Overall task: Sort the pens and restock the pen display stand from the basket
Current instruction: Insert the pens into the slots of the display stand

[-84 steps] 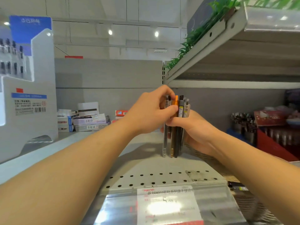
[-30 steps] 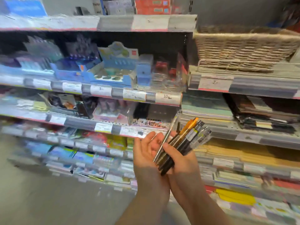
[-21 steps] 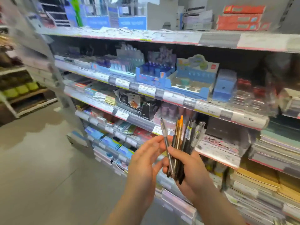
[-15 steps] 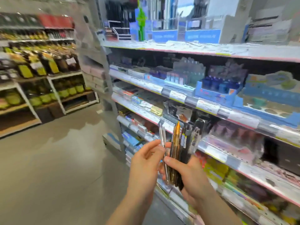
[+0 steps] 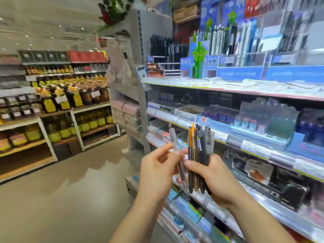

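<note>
My right hand [image 5: 213, 178] grips a bundle of several pens [image 5: 199, 146], upright, dark ones with an orange-topped one among them. My left hand [image 5: 156, 171] pinches a single clear grey pen [image 5: 174, 146] between thumb and fingers, drawn a little to the left of the bundle. The blue pen display stand [image 5: 245, 71], filled with rows of upright pens, sits on the upper shelf at the top right, well above both hands. The basket is out of sight.
Stationery shelves [image 5: 245, 88] with price tags run along the right, packed with boxes and notebooks. A grey gondola end panel [image 5: 138, 50] stands ahead. Shelves of bottles and jars [image 5: 57, 102] line the far left across a bare floor [image 5: 61, 190].
The view has swung left along the aisle, bringing the pen stand into sight. My left hand has drawn the grey pen further apart from the bundle in my right hand.
</note>
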Tool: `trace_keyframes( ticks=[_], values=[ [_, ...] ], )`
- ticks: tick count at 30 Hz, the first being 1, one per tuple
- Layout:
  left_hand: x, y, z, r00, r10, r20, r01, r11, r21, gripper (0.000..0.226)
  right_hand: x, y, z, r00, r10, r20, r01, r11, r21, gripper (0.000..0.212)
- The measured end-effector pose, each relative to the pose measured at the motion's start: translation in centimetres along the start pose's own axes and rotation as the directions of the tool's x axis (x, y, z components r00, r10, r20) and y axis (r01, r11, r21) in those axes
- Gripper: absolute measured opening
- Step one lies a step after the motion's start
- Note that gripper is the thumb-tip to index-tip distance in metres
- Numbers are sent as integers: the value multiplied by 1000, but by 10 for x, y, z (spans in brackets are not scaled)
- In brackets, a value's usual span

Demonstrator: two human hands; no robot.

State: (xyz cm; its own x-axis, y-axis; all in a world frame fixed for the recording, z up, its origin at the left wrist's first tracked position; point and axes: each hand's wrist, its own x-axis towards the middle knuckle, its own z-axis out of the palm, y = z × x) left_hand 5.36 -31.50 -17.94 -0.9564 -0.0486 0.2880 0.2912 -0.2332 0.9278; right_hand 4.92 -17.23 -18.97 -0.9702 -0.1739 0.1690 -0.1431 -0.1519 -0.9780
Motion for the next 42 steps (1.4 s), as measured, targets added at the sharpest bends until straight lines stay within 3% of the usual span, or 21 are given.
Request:
trace_keyframes(
  ticks=[4, 10, 13, 15, 21, 24, 28, 31, 36, 39, 42],
  values=[
    [74, 12, -3, 996, 88, 22, -91, 988, 128, 17, 66, -37, -27, 990, -122, -75, 102, 969, -225, 15],
    [192, 32, -2, 988, 110, 105, -131, 966, 224, 38, 176, -83, -50, 957, -283, -70, 251, 921, -298, 7],
    [248, 47, 3, 974, 177, 140, -212, 928, 306, 20, 231, -103, -50, 944, -330, -13, 309, 897, -315, 22],
    [281, 56, 6, 966, 204, 156, -242, 928, 284, 12, 262, -113, -47, 940, -340, 26, 331, 890, -314, 26],
    [359, 67, 1, 937, 270, 222, -323, 910, 258, 25, 339, -126, -39, 916, -401, 9, 382, 867, -320, 26],
    [405, 69, -5, 929, 291, 228, -335, 923, 189, 14, 374, -133, -35, 898, -431, -85, 387, 869, -310, 28],
    [463, 65, -10, 914, 330, 237, -359, 929, 91, 17, 416, -149, -29, 834, -490, -255, 380, 843, -380, 9],
    [505, 64, -20, 867, 412, 280, -437, 899, 29, 20, 438, -160, -19, 822, -471, -318, 360, 865, -350, 11],
    [576, 80, -39, 777, 507, 373, -527, 848, -55, 74, 469, -179, 1, 774, -520, -362, 387, 840, -381, 1],
    [610, 96, -36, 710, 569, 414, -616, 787, -24, 68, 488, -188, 8, 756, -522, -394, 383, 842, -381, 6],
    [634, 106, -26, 604, 664, 441, -771, 626, 115, 60, 503, -191, 8, 742, -509, -437, 373, 854, -362, 9]
  ],
)
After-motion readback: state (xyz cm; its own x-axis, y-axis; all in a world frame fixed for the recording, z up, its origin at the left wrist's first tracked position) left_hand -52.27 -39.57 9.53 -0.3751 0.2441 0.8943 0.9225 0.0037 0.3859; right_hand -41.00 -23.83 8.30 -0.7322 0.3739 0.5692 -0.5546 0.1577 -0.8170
